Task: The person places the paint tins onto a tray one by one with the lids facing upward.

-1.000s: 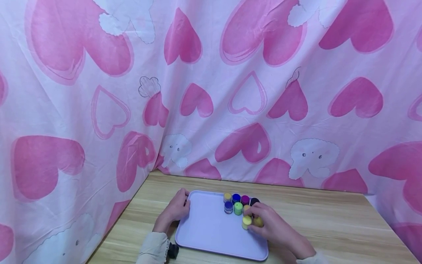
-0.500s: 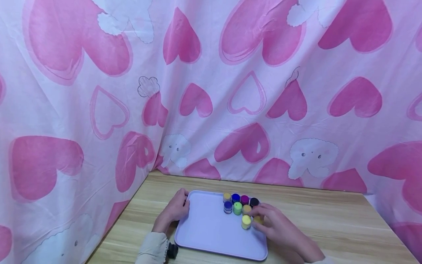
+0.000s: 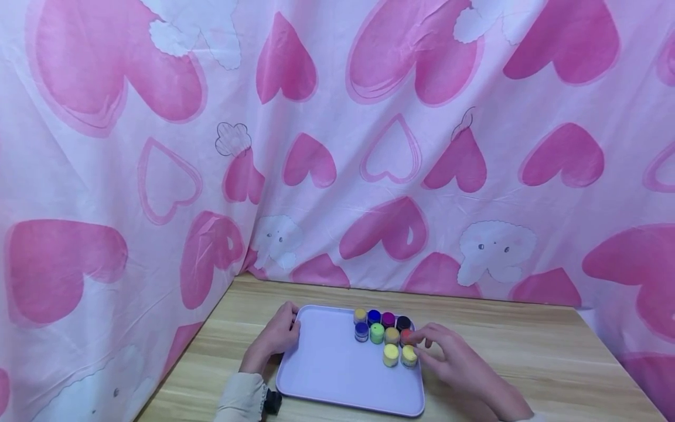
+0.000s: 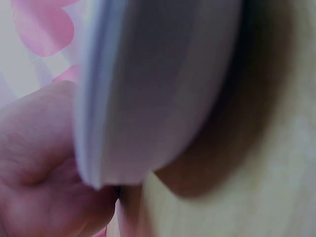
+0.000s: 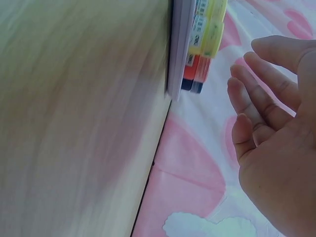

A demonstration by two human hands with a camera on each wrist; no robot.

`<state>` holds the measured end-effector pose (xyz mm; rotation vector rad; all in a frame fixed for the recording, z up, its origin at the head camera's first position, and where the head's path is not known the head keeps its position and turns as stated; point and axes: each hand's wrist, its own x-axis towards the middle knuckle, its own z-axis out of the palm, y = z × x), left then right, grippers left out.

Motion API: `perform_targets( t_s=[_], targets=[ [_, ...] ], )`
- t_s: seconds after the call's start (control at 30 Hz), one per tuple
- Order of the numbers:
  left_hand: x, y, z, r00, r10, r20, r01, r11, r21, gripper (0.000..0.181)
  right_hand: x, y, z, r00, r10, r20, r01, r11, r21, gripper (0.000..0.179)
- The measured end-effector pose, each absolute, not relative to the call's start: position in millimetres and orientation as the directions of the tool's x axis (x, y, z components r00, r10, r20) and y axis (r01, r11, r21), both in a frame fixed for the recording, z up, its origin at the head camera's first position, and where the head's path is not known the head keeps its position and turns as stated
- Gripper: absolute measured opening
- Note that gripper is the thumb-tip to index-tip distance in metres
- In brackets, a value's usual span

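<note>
A lilac tray (image 3: 337,375) lies on the table, and my left hand (image 3: 282,330) holds its left edge. The left wrist view shows that hand's thumb side against the tray's rim (image 4: 94,123). Small paint jars stand in rows at the tray's right side. Two yellow jars (image 3: 391,355) form the front row. Behind them are a dark blue (image 3: 361,332), a green (image 3: 377,333), a tan (image 3: 392,336) and a red jar (image 3: 405,337). My right hand (image 3: 452,354) hovers beside the red and right yellow jars, fingers loosely bent; in the right wrist view nothing is in it.
The back row has a tan (image 3: 360,316), a blue (image 3: 374,317), a magenta (image 3: 388,319) and a black jar (image 3: 403,323). Beneath the tray is a wooden table (image 3: 532,357). A pink heart-patterned cloth (image 3: 327,228) hangs behind and at the left.
My right hand has let go of the right yellow jar and drawn back to the right, uncovering it and the red jar. My left hand stays on the tray's edge.
</note>
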<state>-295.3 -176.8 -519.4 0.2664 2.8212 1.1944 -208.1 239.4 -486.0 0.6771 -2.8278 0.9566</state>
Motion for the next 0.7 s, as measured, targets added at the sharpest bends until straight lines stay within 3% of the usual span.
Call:
perform_targets(
  t_s=[0.23,0.53,0.7],
  targets=[
    [-294.2,-176.0,-520.5,-0.981,0.193,0.024,0.148,0.662,0.735,0.015,-204.7,251.6,-486.7,-0.903,-0.362,0.233,-0.428,0.712,-0.556,0.024],
    [-292.8,-179.5,-522.7,-0.989,0.139,0.042,0.127,0.679,0.723,0.017,-204.7,259.4,-481.7,-0.954,-0.266,0.14,-0.298,0.772,-0.561,0.023],
    [-293.9,-183.6,-523.6,-0.989,0.132,0.072,0.143,0.669,0.729,0.017,-204.5,264.8,-481.7,-0.948,-0.268,0.17,-0.317,0.774,-0.548,0.023]
  ],
)
